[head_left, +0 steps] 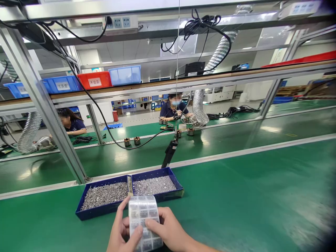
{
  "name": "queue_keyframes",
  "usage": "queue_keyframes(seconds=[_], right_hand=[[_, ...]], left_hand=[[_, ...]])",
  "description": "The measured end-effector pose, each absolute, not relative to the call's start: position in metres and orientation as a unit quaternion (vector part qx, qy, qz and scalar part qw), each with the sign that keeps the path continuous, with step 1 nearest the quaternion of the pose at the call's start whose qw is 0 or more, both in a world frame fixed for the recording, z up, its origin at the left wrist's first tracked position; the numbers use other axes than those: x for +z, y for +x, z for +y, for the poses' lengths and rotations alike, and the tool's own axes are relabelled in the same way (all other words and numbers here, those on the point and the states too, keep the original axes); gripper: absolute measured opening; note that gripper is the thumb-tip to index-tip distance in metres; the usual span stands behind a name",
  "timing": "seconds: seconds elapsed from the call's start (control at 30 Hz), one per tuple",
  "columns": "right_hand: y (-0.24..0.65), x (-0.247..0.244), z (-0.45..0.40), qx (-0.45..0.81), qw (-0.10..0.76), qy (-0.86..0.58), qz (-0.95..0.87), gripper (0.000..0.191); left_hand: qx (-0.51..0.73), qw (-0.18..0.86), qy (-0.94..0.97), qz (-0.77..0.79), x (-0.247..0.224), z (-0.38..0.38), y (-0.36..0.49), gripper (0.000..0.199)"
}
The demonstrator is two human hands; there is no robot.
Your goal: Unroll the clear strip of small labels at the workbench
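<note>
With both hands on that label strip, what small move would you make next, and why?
Probably peel one label: the left hand and right hand both grip the strip, thumbs on its face, above the screw tray.

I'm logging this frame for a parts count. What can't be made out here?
Head view:
- Print on the label strip: too small, glare.
- Left hand and right hand: wrists cut by the bottom edge.
- Blue tray screws: too small to count.
- Red bin label: too small.
</note>
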State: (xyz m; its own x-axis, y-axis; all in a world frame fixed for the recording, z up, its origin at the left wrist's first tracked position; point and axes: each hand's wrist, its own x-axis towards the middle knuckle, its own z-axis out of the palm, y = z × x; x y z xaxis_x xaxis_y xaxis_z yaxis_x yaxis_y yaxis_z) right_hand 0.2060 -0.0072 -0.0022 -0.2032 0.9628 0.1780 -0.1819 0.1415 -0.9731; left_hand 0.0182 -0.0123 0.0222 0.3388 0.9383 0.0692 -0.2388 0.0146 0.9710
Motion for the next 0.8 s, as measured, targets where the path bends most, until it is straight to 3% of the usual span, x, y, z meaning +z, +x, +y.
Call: queue_keyframes(seconds=[0.37,0.57,0.8], right_hand=[[0.207,-0.002,-0.007,0.563,0.535,-0.349,-0.524,0.056],[0.205,-0.009,-0.006,0.608,0.494,-0.347,-0.515,0.066],[0.204,-0.003,-0.008,0.593,0.499,-0.320,-0.545,0.047]], left_hand=[[0.467,0.615,0.532,0.346,0.021,-0.011,0.020,0.114],[0.524,0.578,0.493,0.384,0.034,-0.010,0.022,0.110],[0.520,0.568,0.504,0.392,0.030,-0.012,0.024,0.109]])
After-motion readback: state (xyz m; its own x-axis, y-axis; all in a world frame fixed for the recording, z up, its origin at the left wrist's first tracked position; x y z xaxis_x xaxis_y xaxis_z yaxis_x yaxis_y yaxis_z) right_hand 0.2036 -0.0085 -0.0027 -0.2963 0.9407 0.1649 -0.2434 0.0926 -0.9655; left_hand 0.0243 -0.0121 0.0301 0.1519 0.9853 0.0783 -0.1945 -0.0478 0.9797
